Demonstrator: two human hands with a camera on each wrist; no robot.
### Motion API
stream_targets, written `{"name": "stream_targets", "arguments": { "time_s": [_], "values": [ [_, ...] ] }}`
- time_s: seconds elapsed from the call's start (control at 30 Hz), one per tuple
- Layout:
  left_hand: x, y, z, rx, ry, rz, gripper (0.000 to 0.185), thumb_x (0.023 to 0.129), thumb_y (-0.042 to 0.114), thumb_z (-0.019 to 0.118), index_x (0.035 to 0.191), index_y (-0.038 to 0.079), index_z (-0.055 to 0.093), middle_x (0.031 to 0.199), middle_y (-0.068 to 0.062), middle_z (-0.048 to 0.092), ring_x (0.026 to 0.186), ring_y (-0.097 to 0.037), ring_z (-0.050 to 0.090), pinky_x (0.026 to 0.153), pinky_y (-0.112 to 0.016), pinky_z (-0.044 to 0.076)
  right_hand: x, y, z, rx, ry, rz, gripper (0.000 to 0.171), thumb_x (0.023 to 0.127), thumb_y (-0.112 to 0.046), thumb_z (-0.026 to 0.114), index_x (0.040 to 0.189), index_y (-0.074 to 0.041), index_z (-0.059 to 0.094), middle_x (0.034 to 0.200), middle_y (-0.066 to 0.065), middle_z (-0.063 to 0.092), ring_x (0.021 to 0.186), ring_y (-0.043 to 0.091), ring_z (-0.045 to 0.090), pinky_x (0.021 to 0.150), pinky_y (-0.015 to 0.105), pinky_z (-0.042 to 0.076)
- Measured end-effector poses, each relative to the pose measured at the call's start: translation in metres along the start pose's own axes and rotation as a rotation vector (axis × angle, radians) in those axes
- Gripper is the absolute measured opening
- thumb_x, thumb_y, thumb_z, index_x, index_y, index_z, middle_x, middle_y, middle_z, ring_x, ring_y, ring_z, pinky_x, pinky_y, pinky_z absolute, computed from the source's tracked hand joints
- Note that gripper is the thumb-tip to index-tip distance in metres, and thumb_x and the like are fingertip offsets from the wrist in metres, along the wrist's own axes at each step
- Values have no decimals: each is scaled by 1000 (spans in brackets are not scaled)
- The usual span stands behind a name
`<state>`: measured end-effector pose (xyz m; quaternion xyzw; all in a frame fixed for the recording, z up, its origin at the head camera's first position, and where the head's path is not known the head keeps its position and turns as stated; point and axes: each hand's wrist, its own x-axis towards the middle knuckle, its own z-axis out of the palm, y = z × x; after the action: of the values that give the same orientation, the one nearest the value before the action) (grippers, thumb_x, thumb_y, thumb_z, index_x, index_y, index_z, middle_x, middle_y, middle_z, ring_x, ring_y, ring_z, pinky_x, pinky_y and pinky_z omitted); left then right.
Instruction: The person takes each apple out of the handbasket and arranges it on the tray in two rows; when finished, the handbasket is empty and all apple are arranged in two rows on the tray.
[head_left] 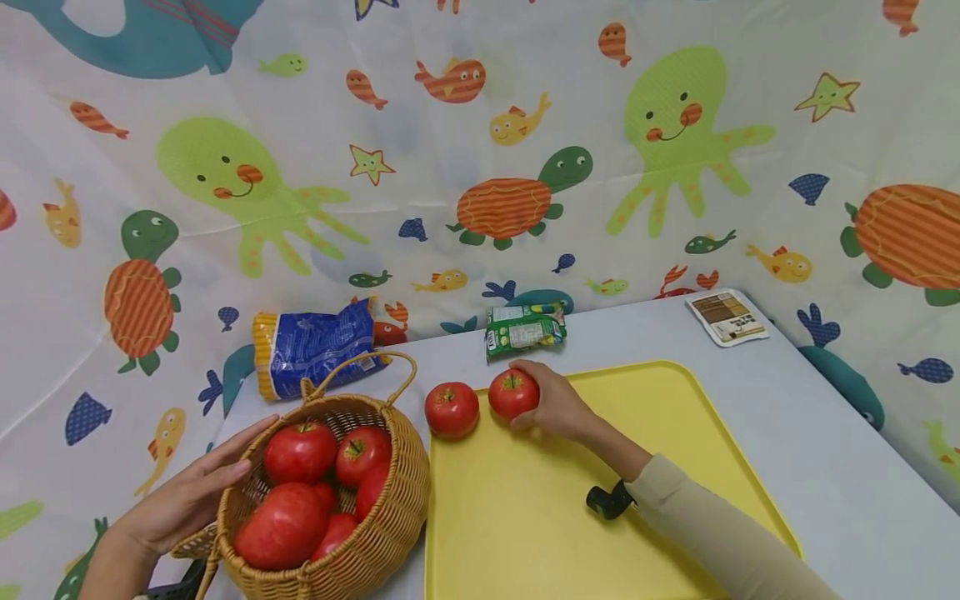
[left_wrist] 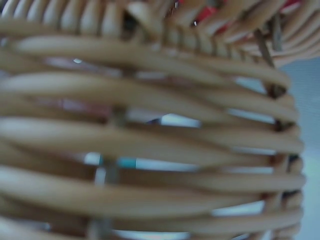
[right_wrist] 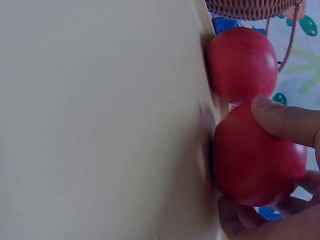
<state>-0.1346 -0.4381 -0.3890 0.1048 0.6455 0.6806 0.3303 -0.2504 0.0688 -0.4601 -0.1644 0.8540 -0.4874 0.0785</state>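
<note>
A wicker basket (head_left: pixel 405 492) holds several red apples (head_left: pixel 300 452) at the left in the head view. My left hand (head_left: pixel 191 492) rests against its left side, fingers extended along the wicker and thumb at the rim; the left wrist view is filled by blurred basket weave (left_wrist: pixel 150 140). With thumb and fingers curled round it, my right hand (head_left: pixel 553 404) grips a red apple (head_left: pixel 513 394) at the back edge of a yellow tray (head_left: pixel 510 517). Another red apple (head_left: pixel 452 409) sits just left of it at the tray's back left corner. Both apples appear close up in the right wrist view (right_wrist: pixel 260 155).
Behind the basket lies a blue and yellow bag (head_left: pixel 322 350). A green packet (head_left: pixel 525 329) stands behind the tray, and a white and brown pouch (head_left: pixel 727 317) lies at the table's back right. A curtain with sea animals (head_left: pixel 480 150) hangs behind the table.
</note>
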Motion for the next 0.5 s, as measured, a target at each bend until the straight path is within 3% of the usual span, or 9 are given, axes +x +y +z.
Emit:
{"name": "stream_targets", "arguments": {
  "time_s": [0.2,0.5],
  "values": [
    [0,-1,-1,23,20,-10,59,112,16,22,164,41,12,148,32,41,129,7,46,105,-59,46,-1,1,3,-6,17,0,90,72,-1,91,150,-8,46,147,13,50,130,35,49,102,54,51],
    [0,-1,-3,21,12,-3,59,112,16,22,164,40,11,148,32,41,129,8,46,106,-57,46,-4,4,7,-45,26,-70,89,74,-2,90,150,-6,44,146,16,48,130,36,48,103,54,50]
  ]
}}
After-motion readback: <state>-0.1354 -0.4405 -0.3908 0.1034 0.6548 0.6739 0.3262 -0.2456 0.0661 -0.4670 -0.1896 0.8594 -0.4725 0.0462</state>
